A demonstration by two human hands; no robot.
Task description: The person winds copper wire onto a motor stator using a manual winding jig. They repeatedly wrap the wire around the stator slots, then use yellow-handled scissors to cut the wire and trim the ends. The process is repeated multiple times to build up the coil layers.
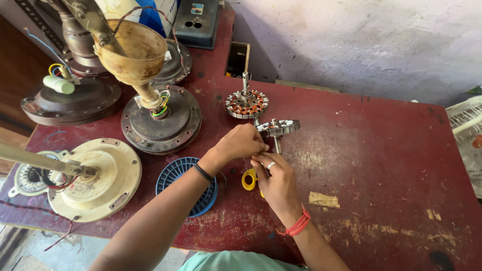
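Stator [277,128] held tilted above red counter [381,165], just in front of second stator [246,104]
Gripped by left hand [240,142] at rim, right hand [277,181] fingers pinched near shaft; judged heavy, rigid steel; windings judged fragile, best taken by shaft or core rim

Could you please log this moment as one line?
left hand: on bare stator | right hand: at its shaft | wound stator behind | red table

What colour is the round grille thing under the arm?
The round grille is blue, with thin ribs fanning out. The head camera shows it, lying on the dark red table.
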